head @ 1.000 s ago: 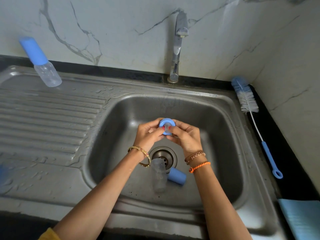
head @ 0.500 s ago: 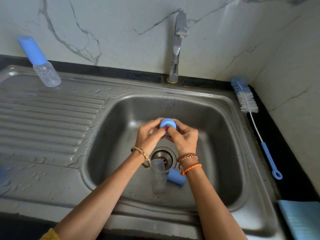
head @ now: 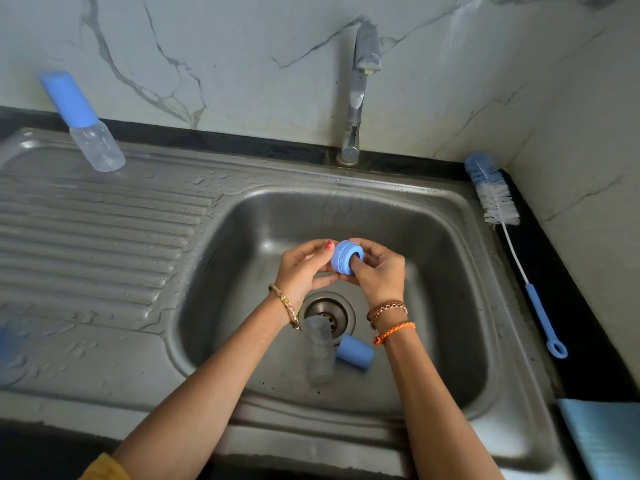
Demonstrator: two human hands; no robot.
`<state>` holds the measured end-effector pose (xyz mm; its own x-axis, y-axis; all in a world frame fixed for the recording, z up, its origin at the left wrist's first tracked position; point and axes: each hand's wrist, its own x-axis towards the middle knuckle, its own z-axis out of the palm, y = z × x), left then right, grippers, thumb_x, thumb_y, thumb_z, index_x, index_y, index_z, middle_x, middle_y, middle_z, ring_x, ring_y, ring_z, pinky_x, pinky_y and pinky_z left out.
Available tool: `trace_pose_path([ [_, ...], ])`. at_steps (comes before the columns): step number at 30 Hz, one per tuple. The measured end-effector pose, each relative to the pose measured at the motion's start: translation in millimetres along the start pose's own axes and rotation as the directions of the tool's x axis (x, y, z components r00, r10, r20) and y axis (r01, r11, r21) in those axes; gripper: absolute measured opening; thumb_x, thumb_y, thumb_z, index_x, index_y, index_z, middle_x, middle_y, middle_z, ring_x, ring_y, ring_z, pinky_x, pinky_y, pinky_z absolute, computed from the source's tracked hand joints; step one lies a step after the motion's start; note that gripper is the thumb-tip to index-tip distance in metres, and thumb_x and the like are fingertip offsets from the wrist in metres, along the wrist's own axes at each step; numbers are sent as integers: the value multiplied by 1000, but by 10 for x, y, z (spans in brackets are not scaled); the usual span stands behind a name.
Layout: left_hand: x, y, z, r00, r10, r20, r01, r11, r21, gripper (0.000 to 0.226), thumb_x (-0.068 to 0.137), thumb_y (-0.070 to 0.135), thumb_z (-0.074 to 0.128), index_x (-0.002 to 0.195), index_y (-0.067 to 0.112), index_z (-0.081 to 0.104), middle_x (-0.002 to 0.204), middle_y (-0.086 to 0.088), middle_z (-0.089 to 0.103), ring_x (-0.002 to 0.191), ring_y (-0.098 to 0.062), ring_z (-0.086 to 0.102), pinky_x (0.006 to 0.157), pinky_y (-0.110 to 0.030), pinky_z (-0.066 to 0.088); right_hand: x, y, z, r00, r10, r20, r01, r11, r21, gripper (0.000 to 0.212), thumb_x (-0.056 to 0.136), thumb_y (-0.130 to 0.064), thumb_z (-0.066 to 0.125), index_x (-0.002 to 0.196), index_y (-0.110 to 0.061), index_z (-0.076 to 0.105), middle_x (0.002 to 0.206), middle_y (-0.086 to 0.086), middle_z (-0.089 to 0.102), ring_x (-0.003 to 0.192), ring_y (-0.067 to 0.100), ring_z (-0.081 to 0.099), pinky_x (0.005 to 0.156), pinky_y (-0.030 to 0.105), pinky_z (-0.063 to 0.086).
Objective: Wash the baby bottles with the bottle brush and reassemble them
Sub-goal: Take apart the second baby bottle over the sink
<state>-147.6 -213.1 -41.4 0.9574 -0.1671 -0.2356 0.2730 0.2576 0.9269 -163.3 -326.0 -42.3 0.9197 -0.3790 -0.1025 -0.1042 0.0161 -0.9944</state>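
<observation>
Presently, the blue screw ring (head: 344,257) sits over the sink basin (head: 450,306), held between both hands above the drain (head: 327,311). It is a short ribbed collar, matte blue, its open centre turned toward the right. Right hand (head: 379,275) grips it with the thumb pushed into the opening and fingers curled behind; left hand (head: 304,268) pinches its near edge with curled fingertips. Below, a clear bottle body (head: 318,349) lies on its side on the basin floor, touching a blue cap (head: 355,351). An assembled bottle (head: 83,123) stands on the drainboard (head: 86,237). A bottle brush (head: 509,237) lies on the counter right of the sink.
</observation>
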Motion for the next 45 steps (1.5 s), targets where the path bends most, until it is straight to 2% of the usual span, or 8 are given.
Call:
trace_pose_path([
  [6,-17,46,1,988,-157,-5,156,984,-86,5,87,11,60,83,10,60,82,-10,65,59,-11,67,62,-24,57,-8,-14,-36,1000,-15,-18,12,987,-163,21,77,10,59,75,-11,62,78,11,66,64,17,65,53,23,57],
  [22,56,-36,-53,945,-328,1,327,942,-80,1,86,6,60,87,6,60,75,-8,67,68,-16,66,54,-22,57,27,18,-73,994,-42,-99,-5,903,-429,32,71,4,66,54,-21,57,54,-1,58,50,25,64,53,34,56],
  [25,72,-52,-53,946,-321,-49,316,945,-83,6,86,2,57,83,4,61,66,-9,68,55,-13,67,50,-22,55,23,17,-64,999,6,-52,-26,918,-395,24,73,4,68,60,-14,61,54,-2,57,42,12,56,42,22,52],
  [29,69,-64,4,949,-299,-105,291,953,-85,8,87,1,55,80,2,58,76,-14,62,64,-19,63,48,-22,55,49,14,-86,991,129,22,-118,952,-283,19,71,1,75,64,-12,64,60,1,61,38,3,55,38,15,46],
  [34,119,-13,-21,936,-293,-194,251,944,-213,13,83,-3,55,71,2,57,47,-5,63,41,-10,61,43,-21,52,62,-48,-180,969,221,113,-218,975,-39,25,79,10,64,67,-12,64,43,-7,60,33,0,49,36,9,39],
  [39,219,93,-237,928,-278,-248,210,940,-268,17,85,0,53,69,5,55,49,-6,63,55,-17,60,47,-21,53,97,-46,-319,972,234,-24,-235,970,-54,21,83,15,53,96,2,63,56,-4,65,43,1,58,39,9,43],
  [42,261,73,-213,901,-338,-271,242,912,-332,19,87,2,47,69,7,50,67,-10,57,62,-17,52,43,-17,47,142,23,-316,959,247,-136,-267,951,-157,24,81,16,54,101,5,64,84,11,61,58,12,57,40,14,49],
  [45,346,-20,-212,892,-299,-339,222,943,-248,21,88,4,51,68,10,53,71,-7,51,60,-14,48,37,-11,43,137,91,-346,977,125,-173,-191,873,-449,21,79,8,60,94,-1,69,81,8,63,62,18,59,60,24,56],
])
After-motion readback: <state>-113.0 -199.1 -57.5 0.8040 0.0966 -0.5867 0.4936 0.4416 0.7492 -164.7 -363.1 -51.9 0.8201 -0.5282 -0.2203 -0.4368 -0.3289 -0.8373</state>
